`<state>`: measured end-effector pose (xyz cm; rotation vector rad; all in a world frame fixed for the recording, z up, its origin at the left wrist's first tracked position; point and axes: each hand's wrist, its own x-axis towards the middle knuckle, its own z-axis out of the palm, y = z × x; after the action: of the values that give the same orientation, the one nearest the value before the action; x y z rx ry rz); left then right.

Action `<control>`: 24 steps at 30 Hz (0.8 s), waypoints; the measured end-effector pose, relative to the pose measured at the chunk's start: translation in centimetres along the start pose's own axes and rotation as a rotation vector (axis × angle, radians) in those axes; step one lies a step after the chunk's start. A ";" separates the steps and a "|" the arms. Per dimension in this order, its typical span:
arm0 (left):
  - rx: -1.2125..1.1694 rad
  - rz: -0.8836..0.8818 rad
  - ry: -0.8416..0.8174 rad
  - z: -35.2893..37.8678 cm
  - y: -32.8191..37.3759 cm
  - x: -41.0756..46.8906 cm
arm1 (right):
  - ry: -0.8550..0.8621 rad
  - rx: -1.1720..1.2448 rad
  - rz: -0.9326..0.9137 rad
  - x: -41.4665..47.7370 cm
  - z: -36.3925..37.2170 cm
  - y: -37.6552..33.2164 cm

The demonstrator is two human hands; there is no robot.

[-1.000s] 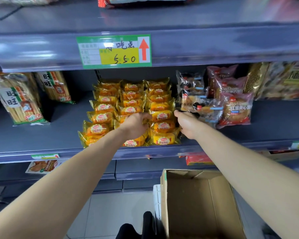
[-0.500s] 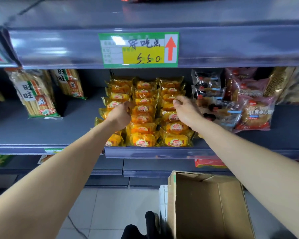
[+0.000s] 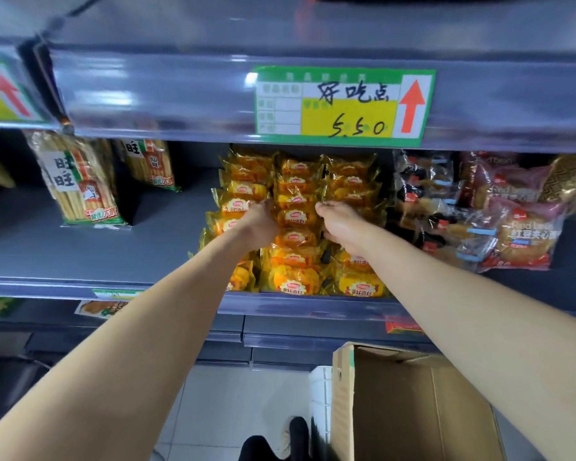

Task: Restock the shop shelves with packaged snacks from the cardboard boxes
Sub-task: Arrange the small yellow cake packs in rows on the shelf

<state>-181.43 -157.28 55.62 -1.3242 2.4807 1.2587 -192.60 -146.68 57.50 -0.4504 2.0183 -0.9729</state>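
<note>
Both hands moved deeper into the yellow snack packs [image 3: 295, 281]. Left hand [image 3: 258, 224] went from the front packs to the left/middle column gap. Right hand [image 3: 341, 224] shifted from the block's right edge to the middle/right gap. Hands now closer together.

One head-worn wide-angle view looks forward and slightly down, close to the middle shelf [image 3: 80, 257], with the cardboard box [image 3: 413, 410] below.

Dim, bluish light; glare streaks the shelf edge [image 3: 120, 101] (corners bend, perhaps motion-blurred).
</note>
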 end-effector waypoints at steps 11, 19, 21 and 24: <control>-0.053 0.031 0.031 -1.2 0.5 -0.9 | 0.033 0.008 -0.022 -0.4 -0.3 -0.3; 0.379 0.137 -0.194 -0.9 0.4 -6.4 | 0.010 -0.221 -0.227 -4.2 -1.6 -0.3; 0.534 0.159 -0.169 0.0 -0.4 -6.9 | -0.003 -0.224 -0.248 -4.9 -1.6 0.1; 0.519 0.211 -0.036 1.1 -0.7 -6.9 | 0.008 -0.222 -0.257 -5.5 -2.0 0.6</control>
<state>-176.92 -152.11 57.16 -0.9218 2.7083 0.5792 -190.93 -142.01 60.68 -0.8443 2.1203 -0.9036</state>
